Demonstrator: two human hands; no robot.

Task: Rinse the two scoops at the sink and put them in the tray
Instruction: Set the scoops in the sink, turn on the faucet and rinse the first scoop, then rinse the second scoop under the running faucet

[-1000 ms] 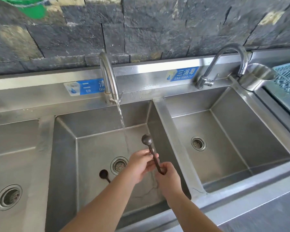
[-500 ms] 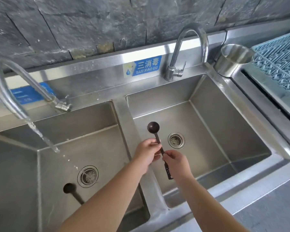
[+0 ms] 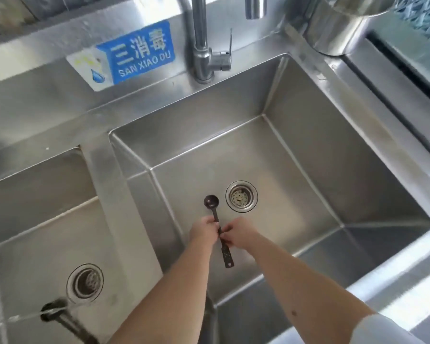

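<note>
1. Two hands, my left hand (image 3: 205,232) and right hand (image 3: 241,234), pinch one dark scoop (image 3: 217,228) mid-handle above the right basin (image 3: 358,184), near its drain (image 3: 241,196).
2. Second scoop (image 3: 57,314) lies in the left basin (image 3: 18,244) under running water; I judge it needs fetching next.
3. Sign (image 3: 134,54) on the back rim reads "SAN XIAO DU".

Commercial kitchen wash station. A multi-basin stainless steel sink (image 3: 233,100) with deep square basins is welded into one steel surface. A blue label (image 3: 134,54) reading "SAN XIAO DU" marks the right basin. A steel faucet (image 3: 201,45), a steel pot (image 3: 338,23) and a blue-green rack (image 3: 422,13) stand at the rear.
</note>
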